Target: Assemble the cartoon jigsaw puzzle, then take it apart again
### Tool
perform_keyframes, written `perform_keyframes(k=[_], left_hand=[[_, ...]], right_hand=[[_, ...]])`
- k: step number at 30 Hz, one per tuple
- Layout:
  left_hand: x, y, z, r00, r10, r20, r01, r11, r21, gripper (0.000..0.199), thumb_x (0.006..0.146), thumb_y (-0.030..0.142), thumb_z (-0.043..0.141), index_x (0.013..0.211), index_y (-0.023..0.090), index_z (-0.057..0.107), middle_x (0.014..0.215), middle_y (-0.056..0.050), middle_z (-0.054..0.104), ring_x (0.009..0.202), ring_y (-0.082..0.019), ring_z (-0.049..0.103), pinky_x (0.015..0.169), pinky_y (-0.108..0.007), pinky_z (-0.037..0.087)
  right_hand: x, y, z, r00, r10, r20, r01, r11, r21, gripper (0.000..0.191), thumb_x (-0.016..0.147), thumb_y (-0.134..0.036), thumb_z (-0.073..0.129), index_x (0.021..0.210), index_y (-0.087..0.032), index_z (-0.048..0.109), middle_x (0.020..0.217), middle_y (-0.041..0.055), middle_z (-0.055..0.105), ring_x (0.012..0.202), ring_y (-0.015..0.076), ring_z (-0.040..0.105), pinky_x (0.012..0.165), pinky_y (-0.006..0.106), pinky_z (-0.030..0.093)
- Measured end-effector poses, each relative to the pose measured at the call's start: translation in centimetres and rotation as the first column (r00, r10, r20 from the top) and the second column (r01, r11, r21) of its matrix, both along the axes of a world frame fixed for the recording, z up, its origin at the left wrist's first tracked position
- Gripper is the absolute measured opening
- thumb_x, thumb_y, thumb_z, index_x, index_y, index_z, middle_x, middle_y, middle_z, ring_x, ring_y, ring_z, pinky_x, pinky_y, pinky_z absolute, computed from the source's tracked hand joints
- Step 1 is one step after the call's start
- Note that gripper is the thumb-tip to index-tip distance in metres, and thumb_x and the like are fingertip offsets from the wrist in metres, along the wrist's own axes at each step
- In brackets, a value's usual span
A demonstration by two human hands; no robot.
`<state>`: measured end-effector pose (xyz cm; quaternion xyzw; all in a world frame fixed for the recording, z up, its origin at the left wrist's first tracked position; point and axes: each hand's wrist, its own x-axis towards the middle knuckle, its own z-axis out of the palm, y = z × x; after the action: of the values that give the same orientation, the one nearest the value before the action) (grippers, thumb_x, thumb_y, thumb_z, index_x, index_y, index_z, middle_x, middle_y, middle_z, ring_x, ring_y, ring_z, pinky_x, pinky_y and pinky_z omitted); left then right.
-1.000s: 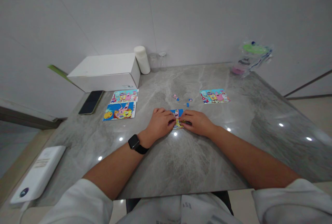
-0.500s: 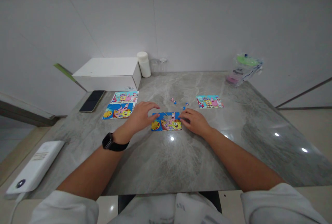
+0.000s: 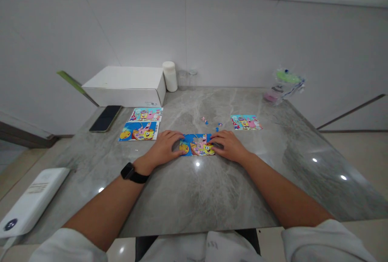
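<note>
A blue cartoon picture puzzle (image 3: 197,145) lies flat on the grey marbled table (image 3: 194,197), with a greyish patch near its upper middle. My left hand (image 3: 165,146) touches its left edge, thumb and fingers spread apart along that side. At its right edge rests my right hand (image 3: 229,145), the fingers bent over the border and the thumb set apart below them. Several small puzzle pieces (image 3: 205,120) are scattered just beyond the puzzle. A printed sheet with two cartoon pictures (image 3: 141,131) lies to the left. Another cartoon picture (image 3: 246,122) lies to the right.
At the back left are a white box (image 3: 124,86), a white bottle (image 3: 170,77) and two clear glasses (image 3: 192,79). A phone (image 3: 106,119) and a white power bank (image 3: 34,199) lie at left. A plastic bag (image 3: 283,87) stands back right.
My left hand has come down onto the puzzle's left edge. My right fingers have shifted slightly over its right edge. The camera view has tilted a little.
</note>
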<state>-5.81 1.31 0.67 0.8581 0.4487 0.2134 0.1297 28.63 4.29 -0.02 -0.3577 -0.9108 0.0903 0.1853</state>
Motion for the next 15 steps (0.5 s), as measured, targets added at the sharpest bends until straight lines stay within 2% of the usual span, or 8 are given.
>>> perform_keyframes(k=[10,15], left_hand=[[0.32,-0.08,-0.36,1.000,0.000,0.031,0.000,1.000,-0.011,0.054,0.088,0.054,0.076,0.133,0.027,0.065,0.138,-0.009,0.068,0.126,-0.031,0.061,0.113,-0.053,0.042],[0.36,0.01,-0.17,0.994,0.020,0.111,-0.019,1.000,-0.011,0.049,0.090,0.052,0.075,0.130,0.027,0.066,0.135,-0.009,0.070,0.125,-0.030,0.062,0.112,-0.052,0.044]], right_hand=[[-0.45,-0.07,0.19,1.000,0.007,-0.008,-0.007,1.000,-0.018,0.023,0.093,-0.031,0.074,0.116,-0.028,0.078,0.125,0.0075,0.075,0.114,0.0257,0.067,0.098,0.043,0.044],[-0.62,-0.18,0.46,0.998,0.004,-0.065,-0.006,1.000,-0.025,0.021,0.095,-0.028,0.070,0.115,-0.028,0.078,0.122,0.0079,0.076,0.112,0.0248,0.068,0.098,0.042,0.048]])
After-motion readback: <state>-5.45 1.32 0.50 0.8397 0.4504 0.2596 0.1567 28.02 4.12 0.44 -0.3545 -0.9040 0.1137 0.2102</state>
